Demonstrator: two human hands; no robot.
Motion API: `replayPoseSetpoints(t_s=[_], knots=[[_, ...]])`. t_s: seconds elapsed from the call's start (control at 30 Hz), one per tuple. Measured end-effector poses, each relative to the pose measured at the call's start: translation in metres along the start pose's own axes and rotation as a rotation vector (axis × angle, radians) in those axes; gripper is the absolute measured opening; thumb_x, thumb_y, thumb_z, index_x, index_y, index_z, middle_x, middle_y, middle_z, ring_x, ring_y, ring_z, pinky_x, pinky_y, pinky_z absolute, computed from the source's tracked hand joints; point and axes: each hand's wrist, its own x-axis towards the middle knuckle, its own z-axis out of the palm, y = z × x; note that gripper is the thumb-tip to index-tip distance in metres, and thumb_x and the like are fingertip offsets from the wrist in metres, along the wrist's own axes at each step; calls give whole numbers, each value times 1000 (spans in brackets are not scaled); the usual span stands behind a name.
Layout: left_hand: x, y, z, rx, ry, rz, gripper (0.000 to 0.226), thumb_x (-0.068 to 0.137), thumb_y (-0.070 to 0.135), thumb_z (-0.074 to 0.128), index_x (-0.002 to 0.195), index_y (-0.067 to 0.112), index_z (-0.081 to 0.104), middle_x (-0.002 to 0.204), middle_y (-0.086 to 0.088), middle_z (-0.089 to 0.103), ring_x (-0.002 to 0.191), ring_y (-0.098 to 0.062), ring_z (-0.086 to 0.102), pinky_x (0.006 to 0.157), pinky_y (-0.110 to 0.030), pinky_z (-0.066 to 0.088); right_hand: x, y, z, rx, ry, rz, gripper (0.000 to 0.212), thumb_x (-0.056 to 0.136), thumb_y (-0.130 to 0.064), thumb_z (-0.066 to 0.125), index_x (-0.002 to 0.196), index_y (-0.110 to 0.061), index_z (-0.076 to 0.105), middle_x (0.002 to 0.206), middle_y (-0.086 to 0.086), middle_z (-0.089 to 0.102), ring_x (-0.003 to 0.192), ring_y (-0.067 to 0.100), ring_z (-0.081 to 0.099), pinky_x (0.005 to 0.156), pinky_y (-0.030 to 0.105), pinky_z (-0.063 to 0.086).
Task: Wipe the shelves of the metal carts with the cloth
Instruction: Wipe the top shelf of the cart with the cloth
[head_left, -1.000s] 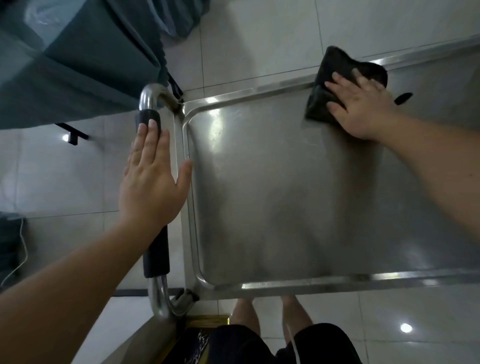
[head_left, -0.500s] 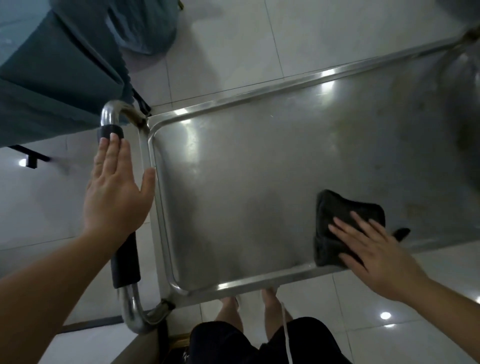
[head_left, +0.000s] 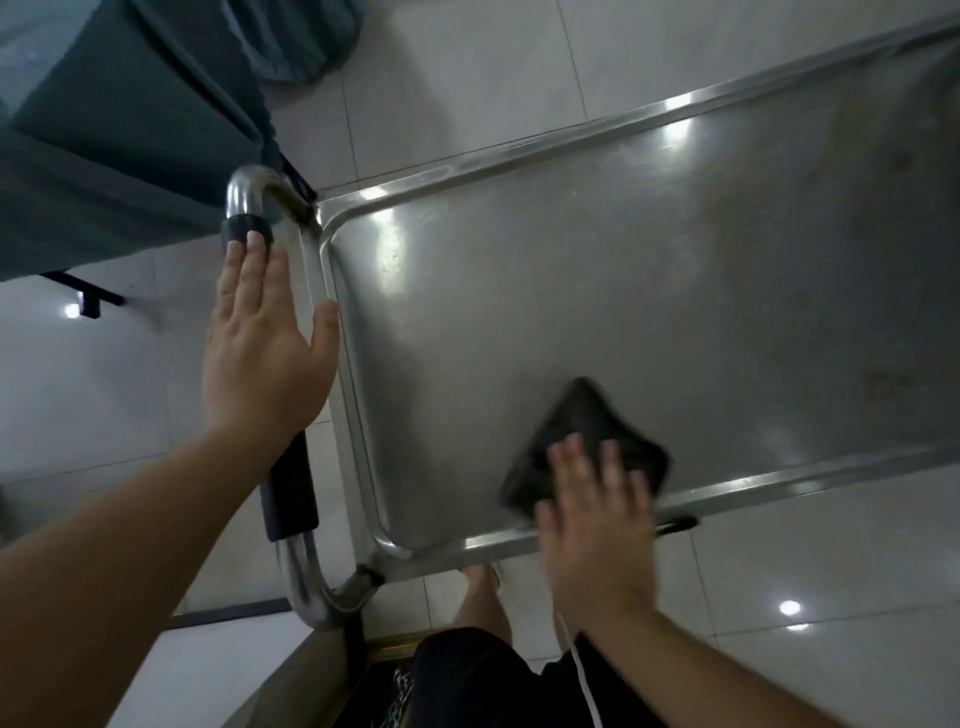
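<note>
The top shelf of the metal cart (head_left: 597, 312) fills the middle of the view, a steel tray with a raised rim. A dark cloth (head_left: 582, 431) lies flat on it near the near rim. My right hand (head_left: 597, 525) presses the cloth down with straight, spread fingers; the hand is blurred by motion. At the cart's left end, my left hand (head_left: 265, 353) rests flat on the push handle (head_left: 291, 493), fingers straight along its black grip and thumb against the tray's rim.
A teal cloth-covered piece of furniture (head_left: 104, 130) stands close to the cart's far-left corner. Pale glossy floor tiles (head_left: 467, 78) surround the cart. My legs and dark shorts (head_left: 483, 670) are below the near rim.
My right hand has slid the cloth from the far rim down to the near rim, then left toward the near-left corner. My left hand stays flat on the handle.
</note>
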Motion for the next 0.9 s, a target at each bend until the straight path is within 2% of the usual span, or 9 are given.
replayPoseSetpoints(t_s=[0.07,0.13,0.2,0.4,0.57,0.63,0.7,0.83,0.9], knots=[[1,0,0,11,7,-3,78,108,67,23,169,22,11,178,1,3,163,-11,-5,129,-39,5,-14,-64,21,26,-100,-226,67,104,-49,38,165,-24,27,172,-4,24,161,28,7,126,53,11],[1,1,0,23,15,-7,77,108,66,24,169,21,12,178,1,5,163,-11,-4,129,-38,5,-20,-114,37,18,-195,-435,63,108,-49,30,165,-24,22,173,-5,21,161,26,-7,126,52,-1],[2,1,0,27,22,-12,76,108,65,25,169,21,13,178,1,6,163,-11,-3,129,-37,4,-17,-139,43,24,-226,-500,61,110,-48,25,166,-25,19,173,-6,19,161,23,-12,126,49,-10],[-1,6,-4,-15,-1,-10,75,108,63,26,169,21,14,178,1,5,163,-12,-4,130,-41,6,-5,-86,32,1,-179,-645,60,108,-48,34,164,-28,26,170,-10,28,161,19,2,129,49,10],[-1,6,-7,-24,-19,-8,75,108,62,26,169,21,13,178,1,4,163,-13,-4,130,-43,6,19,40,-15,-64,-73,-343,63,103,-49,41,163,-32,33,169,-13,29,160,18,15,127,49,18],[-1,7,-9,-25,-23,-8,74,109,61,27,169,21,13,178,0,3,163,-13,-4,130,-42,6,33,93,-42,-65,-42,-172,63,102,-48,38,162,-29,36,169,-10,30,158,23,22,125,52,22],[-2,8,-9,-28,-26,-5,74,109,60,27,169,19,13,178,0,3,163,-12,-5,131,-41,5,51,129,-64,-33,-3,71,65,102,-49,31,163,-27,34,170,-8,26,158,27,21,126,53,19],[-1,5,-8,-32,-16,-1,74,109,60,27,170,19,13,178,-1,4,163,-12,-4,131,-41,5,96,101,-67,81,105,558,69,103,-49,18,166,-23,20,175,-5,12,160,29,6,128,56,8],[0,3,-6,-39,-9,5,74,109,60,27,169,20,13,178,0,4,163,-11,-5,131,-40,5,110,51,-56,135,136,602,69,102,-47,18,167,-22,19,175,-4,12,160,31,6,127,57,8]])
